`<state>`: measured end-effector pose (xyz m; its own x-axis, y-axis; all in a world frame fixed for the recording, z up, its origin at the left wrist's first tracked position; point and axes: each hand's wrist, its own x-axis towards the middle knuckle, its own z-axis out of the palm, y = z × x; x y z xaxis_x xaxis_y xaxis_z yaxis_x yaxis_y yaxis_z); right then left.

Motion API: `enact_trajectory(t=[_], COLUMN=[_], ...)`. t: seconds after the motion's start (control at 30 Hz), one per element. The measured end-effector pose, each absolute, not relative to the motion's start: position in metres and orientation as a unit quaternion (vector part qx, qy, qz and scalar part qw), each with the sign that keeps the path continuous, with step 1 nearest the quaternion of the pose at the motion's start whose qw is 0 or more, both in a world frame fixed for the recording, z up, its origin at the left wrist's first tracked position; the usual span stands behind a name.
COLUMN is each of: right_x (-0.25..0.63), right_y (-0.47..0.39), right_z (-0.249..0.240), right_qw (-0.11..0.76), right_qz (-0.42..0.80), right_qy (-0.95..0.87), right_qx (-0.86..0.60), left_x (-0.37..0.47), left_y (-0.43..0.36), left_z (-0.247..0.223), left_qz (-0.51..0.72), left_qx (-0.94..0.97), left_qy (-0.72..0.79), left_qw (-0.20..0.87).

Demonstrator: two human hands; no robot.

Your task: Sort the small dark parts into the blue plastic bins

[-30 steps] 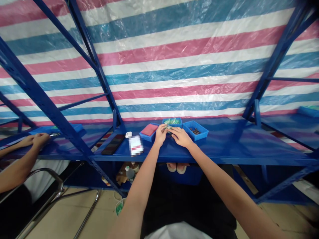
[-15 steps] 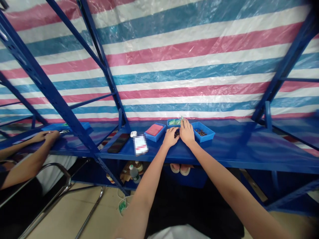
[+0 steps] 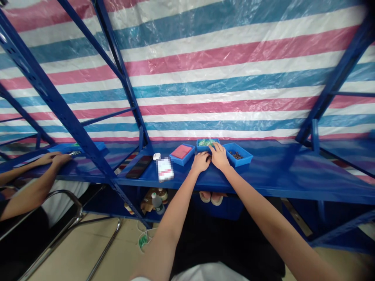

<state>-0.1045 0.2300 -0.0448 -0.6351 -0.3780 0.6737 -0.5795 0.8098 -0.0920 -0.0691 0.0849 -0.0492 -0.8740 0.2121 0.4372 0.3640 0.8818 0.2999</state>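
On the blue table [image 3: 272, 171], my left hand [image 3: 200, 162] rests with curled fingers over small dark pieces [image 3: 208, 158], mostly hidden under it. My right hand [image 3: 219, 155] is beside it, fingers bent and partly apart, at the front edge of a blue tray with green-and-white packets [image 3: 206, 143]. Whether either hand grips a piece is too small to tell. Left of my hands is a blue tray holding a pink stack [image 3: 181, 152]. A blue tray [image 3: 247, 160] with small dark parts [image 3: 236, 155] stands to the right.
A dark phone [image 3: 140, 166], a white case [image 3: 156, 156] and a blurred white item [image 3: 165, 169] lie at the left. Blue rack posts [image 3: 129, 93] flank the table. Another person's hands [image 3: 55, 158] work at the far left. Bottles [image 3: 157, 203] stand below.
My right hand has drawn back slightly from the packet tray, uncovering more of the green packets. My left hand has stayed nearly in place, its fingers covering more of the dark pieces.
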Motion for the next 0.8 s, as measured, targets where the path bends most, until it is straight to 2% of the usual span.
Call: enact_trajectory(t=[0.13, 0.23, 0.33, 0.5, 0.63, 0.8], right_x=[-0.094, -0.094, -0.099, -0.101, -0.1, -0.101], right_y=[0.241, 0.247, 0.25, 0.251, 0.253, 0.252], right_z=[-0.04, -0.043, -0.049, -0.052, -0.051, -0.051], right_qw=[0.348, 0.293, 0.241, 0.229, 0.195, 0.173], right_qz=[0.244, 0.299, 0.3, 0.286, 0.285, 0.314], right_qy=[-0.868, -0.873, -0.887, -0.884, -0.88, -0.883], right_qx=[0.257, 0.253, 0.255, 0.291, 0.325, 0.302], left_x=[-0.078, -0.083, -0.084, -0.084, -0.087, -0.087], left_y=[0.079, 0.075, 0.074, 0.073, 0.073, 0.072], left_z=[-0.051, -0.052, -0.053, -0.055, -0.058, -0.058], left_qz=[-0.24, -0.29, -0.349, -0.435, -0.459, -0.452], left_qx=[-0.146, -0.14, -0.135, -0.12, -0.106, -0.084], left_qy=[-0.937, -0.922, -0.903, -0.869, -0.856, -0.86], left_qw=[0.21, 0.214, 0.211, 0.206, 0.212, 0.221])
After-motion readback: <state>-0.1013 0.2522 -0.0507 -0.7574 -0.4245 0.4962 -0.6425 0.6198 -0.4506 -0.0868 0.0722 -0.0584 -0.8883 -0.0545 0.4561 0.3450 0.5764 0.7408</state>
